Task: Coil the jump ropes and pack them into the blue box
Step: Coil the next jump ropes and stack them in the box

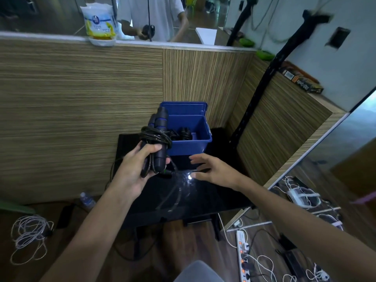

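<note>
Jump rope (157, 137) first: it sits in the left hand (140, 165), whose fingers and thumb curl round its two black handles with blue rings, held side by side and pointing up toward the blue box (200, 144). Black cord is wound round the handles in a thick bunch near the middle, and a loose bit (175, 188) hangs down from the hand and trails over the shiny black counter (203, 198). The right hand (211, 169) is open, fingers spread and a little bent, holding nothing, just beside the loose cord and in front of the box. The box stands at the back of the counter with its lid tipped up, and some dark rope (181, 134) already lies inside. I think the step now is to finish the winding. To do it well, the right hand should catch the loose bit close to the bundle and wrap it round snug, each turn next to the last one, not too tight. The left hand should keep a firm hold so the handles stay together and the loops do not slide off. The very end could be tucked under a turn so it does not spring open. Then the bundle can go down into the free side of the box, next to the rope in there.
</note>
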